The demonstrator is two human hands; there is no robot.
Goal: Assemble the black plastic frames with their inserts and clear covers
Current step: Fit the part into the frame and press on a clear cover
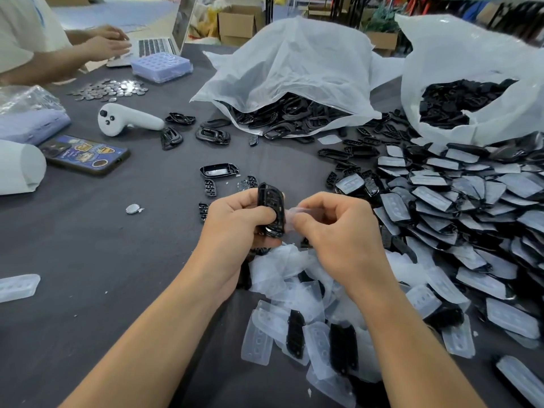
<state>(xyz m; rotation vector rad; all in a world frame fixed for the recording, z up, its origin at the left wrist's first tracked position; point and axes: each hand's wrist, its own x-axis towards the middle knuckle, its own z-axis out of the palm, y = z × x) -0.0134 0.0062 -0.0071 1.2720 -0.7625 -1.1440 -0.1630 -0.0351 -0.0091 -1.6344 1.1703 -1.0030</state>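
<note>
Head view: left hand (235, 222) curls tight round a glossy black frame (270, 209), upright, slotted, held above the grey cloth table (117, 245). Just right, touching it, a thin clear cover (290, 216), soft and translucent, pinched between right hand (332, 228) thumb and curled fingers.

Left hand (235, 222) grips a black frame (270, 207) upright, mid-table. Right hand (338, 228) pinches a clear cover (290, 216) touching the frame's right edge. Loose clear covers (294, 290) piled near, under the wrists. Heap of covered frames (471, 216) on the right. Two white bags (294, 63) of black parts far. Phone (85, 154) and white controller (126, 119) on the left, on the dark table (103, 245).
</note>
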